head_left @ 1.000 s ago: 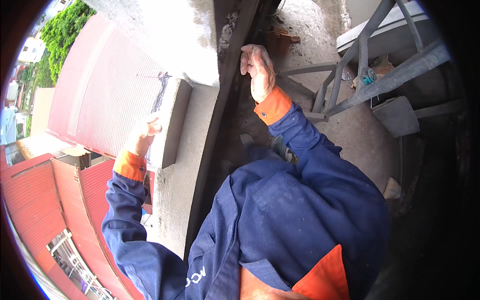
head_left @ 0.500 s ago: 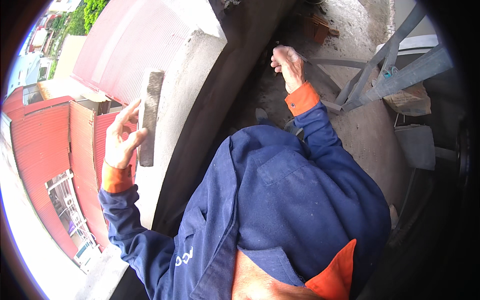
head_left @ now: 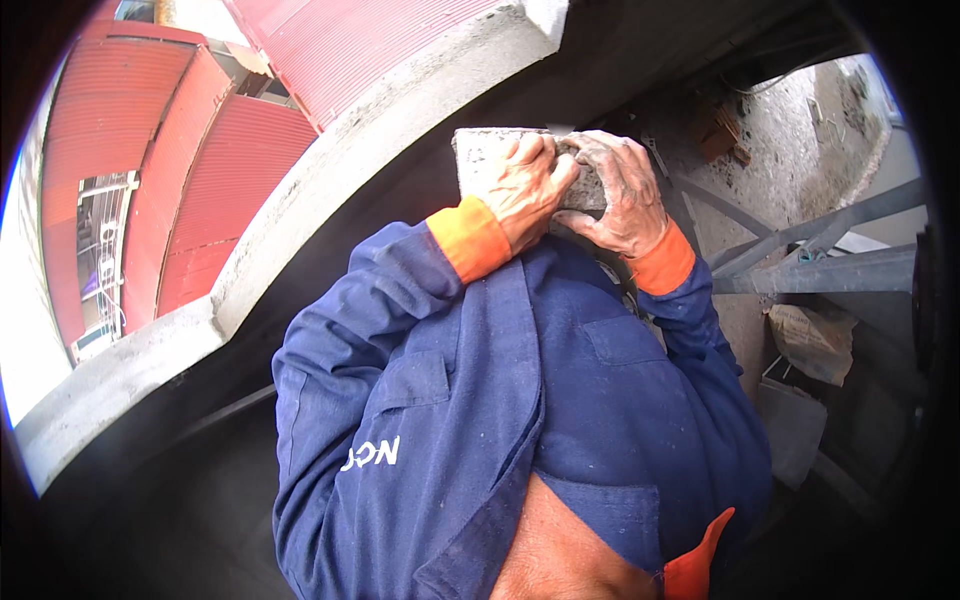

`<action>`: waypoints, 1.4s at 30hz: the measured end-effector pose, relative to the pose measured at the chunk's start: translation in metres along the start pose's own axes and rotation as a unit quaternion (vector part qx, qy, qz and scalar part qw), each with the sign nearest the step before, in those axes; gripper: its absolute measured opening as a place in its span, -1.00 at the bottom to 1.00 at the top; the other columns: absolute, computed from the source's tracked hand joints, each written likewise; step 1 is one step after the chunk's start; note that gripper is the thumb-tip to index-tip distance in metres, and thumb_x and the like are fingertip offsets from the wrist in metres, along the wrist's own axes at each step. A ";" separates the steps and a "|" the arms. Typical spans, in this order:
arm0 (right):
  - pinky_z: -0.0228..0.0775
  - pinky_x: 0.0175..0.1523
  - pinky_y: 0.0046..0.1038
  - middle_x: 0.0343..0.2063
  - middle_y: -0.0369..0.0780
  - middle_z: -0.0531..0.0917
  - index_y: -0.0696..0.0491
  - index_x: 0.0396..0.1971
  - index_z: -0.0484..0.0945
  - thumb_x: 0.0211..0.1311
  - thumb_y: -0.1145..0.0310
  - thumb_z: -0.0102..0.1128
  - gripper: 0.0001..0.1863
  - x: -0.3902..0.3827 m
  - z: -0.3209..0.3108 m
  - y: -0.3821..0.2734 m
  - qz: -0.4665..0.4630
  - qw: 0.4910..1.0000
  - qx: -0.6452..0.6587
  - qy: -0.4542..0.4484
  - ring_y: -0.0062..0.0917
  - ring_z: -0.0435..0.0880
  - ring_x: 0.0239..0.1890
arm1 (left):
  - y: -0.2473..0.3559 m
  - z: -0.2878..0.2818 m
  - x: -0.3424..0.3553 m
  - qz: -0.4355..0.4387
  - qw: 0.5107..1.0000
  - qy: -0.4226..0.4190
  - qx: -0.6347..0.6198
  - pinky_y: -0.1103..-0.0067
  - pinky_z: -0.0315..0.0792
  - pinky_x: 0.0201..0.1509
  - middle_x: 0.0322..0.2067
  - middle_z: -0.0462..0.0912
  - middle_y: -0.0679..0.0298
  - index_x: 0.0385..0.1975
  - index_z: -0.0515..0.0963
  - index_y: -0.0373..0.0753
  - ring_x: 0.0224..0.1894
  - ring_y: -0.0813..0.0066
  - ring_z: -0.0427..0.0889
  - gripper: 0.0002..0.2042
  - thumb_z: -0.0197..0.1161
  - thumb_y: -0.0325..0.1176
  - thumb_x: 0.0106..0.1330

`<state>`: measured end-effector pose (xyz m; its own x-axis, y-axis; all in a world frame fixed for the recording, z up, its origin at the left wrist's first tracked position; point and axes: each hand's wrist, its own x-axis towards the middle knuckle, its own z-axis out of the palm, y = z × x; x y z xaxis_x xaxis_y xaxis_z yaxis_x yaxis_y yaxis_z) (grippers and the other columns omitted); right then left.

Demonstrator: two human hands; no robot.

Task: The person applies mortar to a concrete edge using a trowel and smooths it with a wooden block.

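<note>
In front of my chest, near the upper middle of the view, I grip a rough, pale grey block with both hands. My left hand has its fingers bent over the block, which reaches out past them to the left. My right hand, dusty grey on the fingers, is wrapped round the block's right part, close beside the left. The block's underside is hidden behind my hands.
A concrete parapet curves along my left, with red corrugated roofs beyond it. On my right are grey metal bars, a crumpled sack, a grey board and reddish pieces on the dusty floor.
The block has moved off the parapet side to the middle, before my chest. My right hand, earlier without it, now grips it too. The view has turned, so the parapet slants more.
</note>
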<state>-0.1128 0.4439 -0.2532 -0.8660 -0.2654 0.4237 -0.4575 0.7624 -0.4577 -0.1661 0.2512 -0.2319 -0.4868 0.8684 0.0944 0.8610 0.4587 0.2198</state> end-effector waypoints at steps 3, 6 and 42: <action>0.19 0.27 -0.16 0.09 -0.13 0.52 0.07 0.12 0.40 -0.39 0.21 0.59 -0.10 -0.005 -0.001 -0.002 -0.037 0.999 -0.006 -0.015 -0.24 0.47 0.15 | 0.000 0.013 -0.002 0.010 1.000 0.014 0.002 0.27 0.35 0.11 -0.08 0.44 -0.03 -0.08 0.37 -0.28 0.02 0.09 0.40 -0.41 0.37 -0.38 -0.24; 0.19 0.27 -0.18 0.13 -0.14 0.50 0.08 0.17 0.36 -0.37 0.29 0.57 -0.07 -0.013 0.011 -0.008 -0.042 0.999 -0.018 -0.019 -0.26 0.46 0.18 | 0.004 0.019 -0.015 0.018 0.999 0.038 -0.026 0.30 0.34 0.12 -0.09 0.43 -0.08 -0.09 0.36 -0.34 0.01 0.08 0.40 -0.45 0.33 -0.42 -0.19; 0.48 0.10 -0.19 -0.16 0.04 0.68 0.05 -0.10 0.63 0.07 -0.04 0.39 -0.47 -0.377 0.334 -0.055 0.889 0.456 -0.032 0.031 -0.10 0.64 0.01 | -0.048 0.146 -0.300 -0.385 0.439 -0.117 -0.804 0.43 0.43 0.19 -0.02 0.59 0.09 0.08 0.43 -0.43 0.04 0.26 0.59 -0.48 0.13 -0.35 0.07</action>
<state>0.1721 0.3047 -0.6488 0.1522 0.8213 -0.5499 0.9648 -0.2443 -0.0978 -0.0398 -0.0035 -0.4126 -0.3517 0.6546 -0.6692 -0.8525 0.0713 0.5178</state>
